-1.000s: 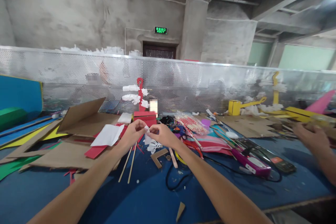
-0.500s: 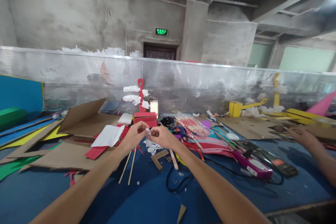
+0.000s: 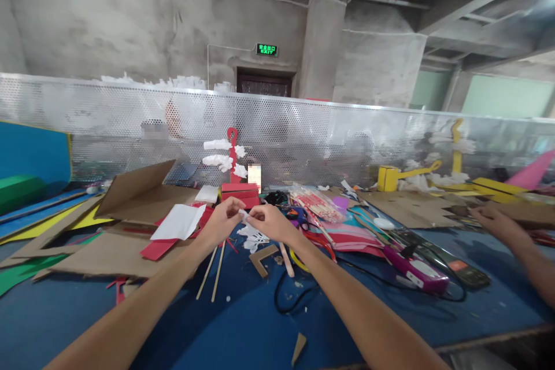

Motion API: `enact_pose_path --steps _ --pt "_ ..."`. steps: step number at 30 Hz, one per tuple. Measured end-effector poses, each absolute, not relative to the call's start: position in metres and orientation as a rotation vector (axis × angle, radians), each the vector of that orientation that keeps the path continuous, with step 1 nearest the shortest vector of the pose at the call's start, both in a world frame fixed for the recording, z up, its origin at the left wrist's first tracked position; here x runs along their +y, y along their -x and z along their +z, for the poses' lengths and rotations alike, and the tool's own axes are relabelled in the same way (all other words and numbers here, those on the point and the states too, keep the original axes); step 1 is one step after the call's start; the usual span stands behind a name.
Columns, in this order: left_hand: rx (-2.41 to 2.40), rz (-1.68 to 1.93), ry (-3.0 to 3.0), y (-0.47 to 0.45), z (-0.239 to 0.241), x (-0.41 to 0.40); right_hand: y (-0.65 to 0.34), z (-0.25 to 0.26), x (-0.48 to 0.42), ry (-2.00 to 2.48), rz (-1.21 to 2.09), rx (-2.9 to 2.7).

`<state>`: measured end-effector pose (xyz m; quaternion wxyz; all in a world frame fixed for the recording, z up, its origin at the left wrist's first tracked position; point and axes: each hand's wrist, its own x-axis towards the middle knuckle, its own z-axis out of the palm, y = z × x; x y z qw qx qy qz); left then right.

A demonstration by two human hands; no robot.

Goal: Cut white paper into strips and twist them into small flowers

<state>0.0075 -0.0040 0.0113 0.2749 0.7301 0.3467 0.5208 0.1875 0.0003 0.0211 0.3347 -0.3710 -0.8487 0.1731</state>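
Note:
Pinched between the fingertips of both hands is a small piece of white paper [image 3: 244, 214]. My left hand [image 3: 225, 217] has its thumb and forefinger closed on one side of it. From the other side my right hand [image 3: 269, 222] grips it too, fingers curled. Just below them lie white paper cutouts [image 3: 254, 239]. Behind the hands stands a red post [image 3: 233, 156] with white crumpled paper branches, above a red box [image 3: 240, 192]. Two thin wooden sticks [image 3: 218, 272] rest below my left hand.
Brown cardboard [image 3: 108, 254] and a white sheet [image 3: 180, 222] are on the left. A purple device [image 3: 416, 269], a black cable [image 3: 277, 298] and a packet of sticks [image 3: 316, 202] are right of centre. Another person's hand [image 3: 489, 217] works at far right, near a yellow box [image 3: 387, 179].
Both hands stay in nearly the same place, with slight finger movement on the white paper. The other person's hand has shifted slightly left. The view has tilted a little.

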Motion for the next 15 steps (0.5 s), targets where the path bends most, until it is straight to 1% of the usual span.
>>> enact_pose_path --steps 5,15 --pt "0.967 1.409 -1.976 -0.0065 0.0073 -0.0001 -0.1905 0.0197 0.0032 0.973 0.507 -2.209" --pt "1.009 1.369 -1.977 -0.0074 0.0029 0.0004 -0.1924 0.0202 0.0042 0.992 0.456 -2.245"
